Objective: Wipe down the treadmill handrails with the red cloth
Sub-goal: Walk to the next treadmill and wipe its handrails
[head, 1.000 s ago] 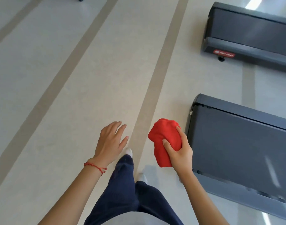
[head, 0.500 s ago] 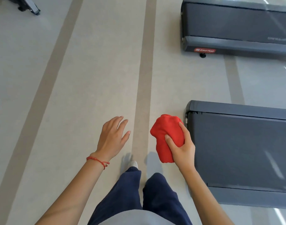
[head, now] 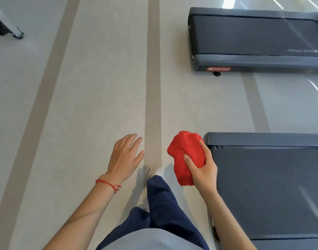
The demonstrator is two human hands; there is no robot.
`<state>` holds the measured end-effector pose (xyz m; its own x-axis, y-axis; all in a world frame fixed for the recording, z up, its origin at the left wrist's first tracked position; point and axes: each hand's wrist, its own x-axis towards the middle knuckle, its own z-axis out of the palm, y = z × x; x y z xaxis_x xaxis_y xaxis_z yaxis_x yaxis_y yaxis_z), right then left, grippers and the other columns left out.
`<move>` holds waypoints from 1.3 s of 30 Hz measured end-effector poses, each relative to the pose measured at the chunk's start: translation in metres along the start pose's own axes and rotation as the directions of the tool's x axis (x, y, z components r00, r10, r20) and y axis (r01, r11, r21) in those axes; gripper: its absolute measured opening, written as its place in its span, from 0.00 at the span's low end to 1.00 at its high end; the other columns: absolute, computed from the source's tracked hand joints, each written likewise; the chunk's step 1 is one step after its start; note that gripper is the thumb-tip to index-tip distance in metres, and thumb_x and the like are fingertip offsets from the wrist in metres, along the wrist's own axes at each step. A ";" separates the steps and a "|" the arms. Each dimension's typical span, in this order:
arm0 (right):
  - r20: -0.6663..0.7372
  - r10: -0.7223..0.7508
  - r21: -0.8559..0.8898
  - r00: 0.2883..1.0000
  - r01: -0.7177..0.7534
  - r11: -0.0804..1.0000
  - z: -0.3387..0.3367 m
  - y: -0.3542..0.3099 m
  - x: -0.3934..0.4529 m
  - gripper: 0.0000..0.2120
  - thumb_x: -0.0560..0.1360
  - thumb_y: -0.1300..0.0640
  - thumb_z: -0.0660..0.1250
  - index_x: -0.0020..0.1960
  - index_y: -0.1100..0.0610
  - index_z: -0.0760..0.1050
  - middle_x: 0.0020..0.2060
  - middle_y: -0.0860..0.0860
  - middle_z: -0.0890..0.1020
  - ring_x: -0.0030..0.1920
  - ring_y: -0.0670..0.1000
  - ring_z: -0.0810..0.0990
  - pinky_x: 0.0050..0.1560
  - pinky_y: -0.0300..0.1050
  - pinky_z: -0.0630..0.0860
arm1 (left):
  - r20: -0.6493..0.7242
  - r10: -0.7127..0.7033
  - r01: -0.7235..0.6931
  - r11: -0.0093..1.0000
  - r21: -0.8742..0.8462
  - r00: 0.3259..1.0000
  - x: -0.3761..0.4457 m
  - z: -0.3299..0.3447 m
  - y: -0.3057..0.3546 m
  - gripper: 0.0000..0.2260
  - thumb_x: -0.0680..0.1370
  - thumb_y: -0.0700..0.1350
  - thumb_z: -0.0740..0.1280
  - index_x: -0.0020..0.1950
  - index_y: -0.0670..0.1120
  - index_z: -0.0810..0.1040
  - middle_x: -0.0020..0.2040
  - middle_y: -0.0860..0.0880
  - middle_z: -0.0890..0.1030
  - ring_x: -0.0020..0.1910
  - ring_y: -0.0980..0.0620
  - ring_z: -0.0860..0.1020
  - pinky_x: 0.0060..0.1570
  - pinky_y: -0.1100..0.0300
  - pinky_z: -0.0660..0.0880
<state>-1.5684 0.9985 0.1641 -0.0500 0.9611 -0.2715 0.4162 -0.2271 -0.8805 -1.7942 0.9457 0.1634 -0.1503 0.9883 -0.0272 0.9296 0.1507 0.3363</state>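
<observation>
Floor fills most of the view, pale with darker stripes, and two treadmill decks lie on its right side — the near treadmill just beside the person's right arm, the far treadmill well ahead. No handrails show in this frame, so the step in hand is judged to be the approach on foot; wiping has not begun. To do it well, the person should step round the deck end rather than onto the belt and raise the gaze until the rails come into view. The red cloth sits bunched in the right hand, thumb and fingers curled round it — better shaken out flatter before contact. The left hand hangs relaxed, fingers straight, holding nothing.
</observation>
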 end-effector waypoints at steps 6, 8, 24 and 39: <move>-0.001 -0.006 -0.002 1.000 0.006 1.000 0.000 -0.030 0.078 0.28 0.68 0.48 0.71 0.60 0.28 0.61 0.53 0.31 0.72 0.54 0.37 0.73 0.55 0.44 0.73 | -0.004 0.023 -0.023 1.000 0.005 1.000 0.089 -0.013 0.000 0.17 0.74 0.42 0.69 0.60 0.37 0.75 0.60 0.36 0.76 0.59 0.37 0.74 0.57 0.43 0.71; -0.009 0.003 -0.005 1.000 -0.003 1.000 0.001 -0.037 0.100 0.29 0.68 0.48 0.71 0.63 0.32 0.63 0.54 0.33 0.73 0.54 0.38 0.74 0.56 0.44 0.73 | -0.004 0.031 -0.031 0.999 0.006 0.999 0.113 -0.016 -0.001 0.17 0.74 0.42 0.69 0.60 0.37 0.75 0.59 0.36 0.77 0.59 0.36 0.74 0.57 0.43 0.71; -0.168 0.037 0.010 0.985 -0.036 0.999 0.046 -0.109 0.292 0.29 0.68 0.48 0.71 0.65 0.36 0.64 0.60 0.40 0.75 0.57 0.40 0.74 0.51 0.34 0.70 | 0.032 0.250 -0.251 0.968 0.007 0.968 0.361 -0.035 -0.044 0.16 0.73 0.45 0.64 0.56 0.37 0.77 0.56 0.38 0.79 0.56 0.39 0.77 0.53 0.45 0.74; -0.354 0.123 0.060 0.927 -0.109 0.992 0.043 -0.149 0.429 0.29 0.65 0.37 0.67 0.63 0.29 0.60 0.58 0.35 0.72 0.57 0.41 0.74 0.56 0.52 0.76 | 0.090 0.455 -0.456 0.890 -0.008 0.886 0.551 -0.031 -0.022 0.16 0.70 0.40 0.73 0.55 0.36 0.77 0.55 0.36 0.79 0.55 0.37 0.77 0.52 0.44 0.74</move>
<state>-1.6914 1.4383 0.1620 0.3261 0.9189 -0.2221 0.3643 -0.3390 -0.8674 -1.9081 1.4865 0.1706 0.3201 0.9464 0.0444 0.8930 -0.3170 0.3195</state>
